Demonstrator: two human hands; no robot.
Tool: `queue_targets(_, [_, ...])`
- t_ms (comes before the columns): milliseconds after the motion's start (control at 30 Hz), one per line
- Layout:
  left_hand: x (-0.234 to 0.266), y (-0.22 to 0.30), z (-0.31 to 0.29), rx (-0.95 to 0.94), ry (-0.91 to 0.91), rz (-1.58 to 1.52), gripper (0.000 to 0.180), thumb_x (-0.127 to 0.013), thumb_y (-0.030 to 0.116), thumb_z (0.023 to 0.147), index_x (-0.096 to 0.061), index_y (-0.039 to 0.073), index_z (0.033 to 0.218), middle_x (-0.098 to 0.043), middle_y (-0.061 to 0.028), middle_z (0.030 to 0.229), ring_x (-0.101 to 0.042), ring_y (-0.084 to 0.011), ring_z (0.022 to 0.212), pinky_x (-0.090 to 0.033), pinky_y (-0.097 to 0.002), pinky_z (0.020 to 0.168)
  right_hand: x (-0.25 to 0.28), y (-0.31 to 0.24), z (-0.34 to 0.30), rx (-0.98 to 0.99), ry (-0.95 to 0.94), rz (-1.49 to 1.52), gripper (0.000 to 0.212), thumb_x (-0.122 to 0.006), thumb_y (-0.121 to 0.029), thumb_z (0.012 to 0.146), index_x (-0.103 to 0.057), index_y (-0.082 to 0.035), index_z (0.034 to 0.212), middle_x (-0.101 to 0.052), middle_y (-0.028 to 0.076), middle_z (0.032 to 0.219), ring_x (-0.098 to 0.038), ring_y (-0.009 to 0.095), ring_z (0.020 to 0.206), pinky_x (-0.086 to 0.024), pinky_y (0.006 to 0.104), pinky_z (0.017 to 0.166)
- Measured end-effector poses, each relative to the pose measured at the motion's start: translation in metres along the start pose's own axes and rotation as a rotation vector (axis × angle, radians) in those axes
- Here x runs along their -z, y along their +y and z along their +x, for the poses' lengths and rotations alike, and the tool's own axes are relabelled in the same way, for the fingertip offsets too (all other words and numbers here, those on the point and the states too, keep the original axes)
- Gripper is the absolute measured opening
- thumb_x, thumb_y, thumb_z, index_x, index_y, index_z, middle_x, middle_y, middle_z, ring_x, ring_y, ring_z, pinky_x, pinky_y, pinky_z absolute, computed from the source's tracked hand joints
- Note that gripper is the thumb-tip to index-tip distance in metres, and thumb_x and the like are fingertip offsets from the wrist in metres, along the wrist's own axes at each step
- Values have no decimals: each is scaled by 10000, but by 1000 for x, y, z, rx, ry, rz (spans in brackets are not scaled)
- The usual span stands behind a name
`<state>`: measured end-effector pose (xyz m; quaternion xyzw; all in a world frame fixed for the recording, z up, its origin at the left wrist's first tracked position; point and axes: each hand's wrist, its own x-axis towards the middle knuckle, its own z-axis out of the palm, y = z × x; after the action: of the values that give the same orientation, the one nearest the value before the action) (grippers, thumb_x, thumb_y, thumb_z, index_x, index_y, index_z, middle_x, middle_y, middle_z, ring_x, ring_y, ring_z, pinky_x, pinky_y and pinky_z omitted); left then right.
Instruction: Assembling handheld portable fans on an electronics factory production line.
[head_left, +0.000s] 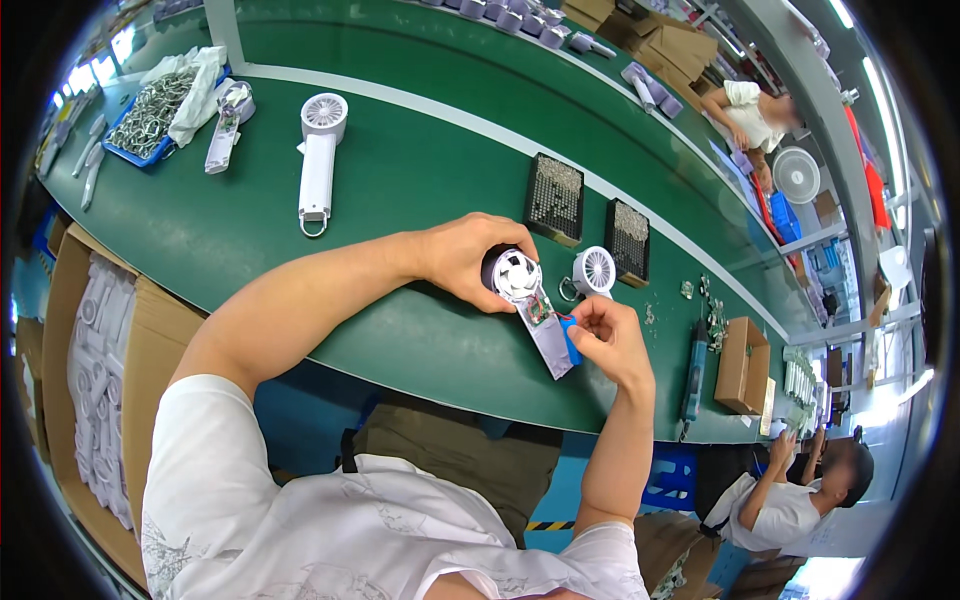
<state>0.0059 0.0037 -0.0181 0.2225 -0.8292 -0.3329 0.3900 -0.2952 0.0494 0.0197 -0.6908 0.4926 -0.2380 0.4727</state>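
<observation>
Your white shirt fills the near edge, with your two forearms reaching over the green surface.

Far left, below the edge of the surface, you have an open cardboard box packed with white plastic parts. On the surface above it lie pale, slim handle-shaped pieces, then a blue tray heaped with metal clips, a white plastic bag draped at its right side. Just beside the bag rests a fan with its inside exposed, and next to that a closed white handheld fan, its metal ring toward you.

At the middle, your left hand is wrapped around the round head of an opened fan, which is held at a tilt above the near part of the surface, handle pointing down and right. Your right hand pinches a blue cylinder at the handle's right edge; a red wire shows by your fingertips.

Beyond your hands stand two black trays of small silvery pieces, with another white fan near them. Further right lie a teal power screwdriver and a small cardboard box; a seated co-worker is at the lower right.
</observation>
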Motion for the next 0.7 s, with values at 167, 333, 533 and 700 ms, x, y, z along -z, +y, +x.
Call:
queue_targets(167, [1, 1, -1, 7, -1, 1, 579, -928, 197, 642, -680, 20, 1135, -716, -122, 1087, -696, -272, 1011, -566, -365, 907, -8, -8, 1, 38, 36, 38, 137, -742, -66, 828, -686, 13, 924, -602, -17, 733, -524, 35, 672, -428, 217, 591])
queue_targets(333, [1, 1, 0, 4, -6, 7, 588, -928, 198, 642, -678, 19, 1144, -715, -124, 1095, -697, -275, 1013, -567, -366, 911, -14, -7, -1, 63, 144, -114, 180, -786, -111, 855, -657, 1, 912, -602, -14, 744, -502, 40, 665, -420, 217, 597])
queue_targets(533, [-1, -2, -1, -10, 4, 2, 595, -931, 199, 640, -678, 17, 1146, -715, -121, 1100, -696, -275, 1018, -567, -365, 911, -23, -17, -6, 187, 197, -102, 221, -838, -111, 838, -658, 2, 897, -640, 13, 752, -552, 61, 661, -459, 250, 582])
queue_targets(700, [-2, -3, 1, -24, 1, -10, 590, -932, 201, 645, -675, 17, 1144, -715, -128, 1105, -695, -281, 1024, -569, -371, 912, -26, -17, -6, 265, 257, -212, 208, -833, -100, 830, -674, 0, 917, -659, 40, 795, -586, 83, 643, -480, 245, 580])
